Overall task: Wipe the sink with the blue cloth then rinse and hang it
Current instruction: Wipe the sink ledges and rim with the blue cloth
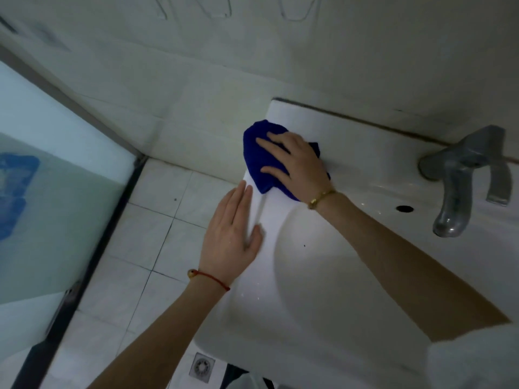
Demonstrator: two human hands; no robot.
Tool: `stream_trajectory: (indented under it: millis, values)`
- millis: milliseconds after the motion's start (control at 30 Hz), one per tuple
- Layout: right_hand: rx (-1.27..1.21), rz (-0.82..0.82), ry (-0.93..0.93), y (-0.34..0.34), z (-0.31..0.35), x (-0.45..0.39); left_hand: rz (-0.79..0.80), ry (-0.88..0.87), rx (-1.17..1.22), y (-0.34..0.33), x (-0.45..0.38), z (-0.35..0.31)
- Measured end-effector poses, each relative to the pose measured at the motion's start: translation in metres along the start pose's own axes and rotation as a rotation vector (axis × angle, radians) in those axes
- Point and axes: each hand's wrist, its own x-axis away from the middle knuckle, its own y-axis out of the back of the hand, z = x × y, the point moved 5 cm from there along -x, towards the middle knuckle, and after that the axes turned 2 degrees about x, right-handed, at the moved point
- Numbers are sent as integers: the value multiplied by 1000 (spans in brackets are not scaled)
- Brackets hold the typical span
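Observation:
A white ceramic sink [351, 127] fills the right half of the head view. The blue cloth [254, 153] lies bunched on the sink's back left corner. My right hand [297, 164] presses flat on the cloth with straight, spread fingers; part of the cloth is hidden under the palm. My left hand [233, 237] rests flat on the sink's left rim, fingers straight, just in front of the cloth and not touching it.
A grey metal tap [460, 178] stands at the sink's back right, its spout over the basin, above an overflow hole [404, 208]. Tiled floor with a drain [201, 366] lies to the left. A frosted glass door [56, 206] stands at far left. Wire hooks [295, 12] hang on the wall.

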Motion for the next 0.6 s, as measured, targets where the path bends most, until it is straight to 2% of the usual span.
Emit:
stream_trajectory:
  millis: [67,200,300,467,600]
  values:
    - [50,-4,-8,7,-19,-12,-13,-8,13,1,0,0]
    - [-9,-76,-269,12,-34,-30,-38,-26,24,2,-1,0]
    - [-3,-105,-246,6,-7,-1,-43,-23,26,2,1,0]
    - [-122,-10,-318,-10,14,64,-56,-24,29,2,0,-2]
    - [-2,-39,-321,-5,2,63,-72,-58,54,4,1,-3]
